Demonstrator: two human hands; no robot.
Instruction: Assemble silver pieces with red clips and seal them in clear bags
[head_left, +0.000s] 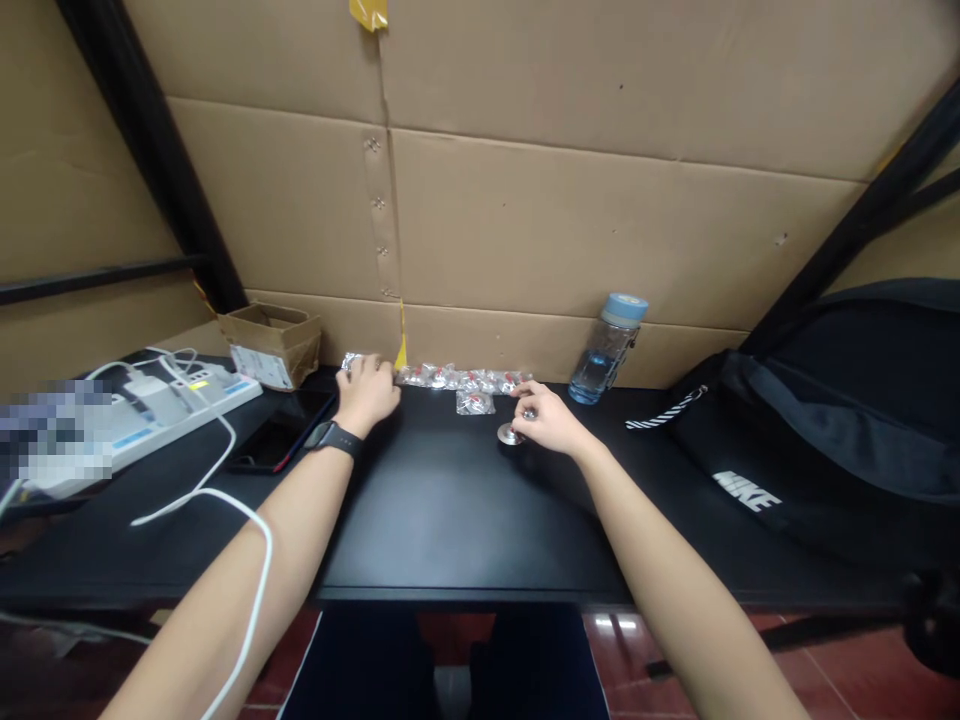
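Note:
Toward the back of the black table, my left hand [367, 392] has its bent fingers closed over a small shiny clear packet [351, 361], partly hidden by the fingers. To its right runs a row of clear plastic packets [472, 379] with silver and red contents. One more such packet [475, 403] lies just in front of that row. My right hand [551, 420] is closed at the fingertips on a round silver metal piece [508, 435] with a bit of red on it, low over the table. Its exact kind is too small to make out.
A blue-capped water bottle [607, 350] stands at the back right, beside a black backpack [750, 440]. On the left are a small cardboard box [274, 340], a dark phone [277, 435], a white power strip [165, 425] and a white cable [259, 530] crossing my left forearm. Cardboard panels rise behind.

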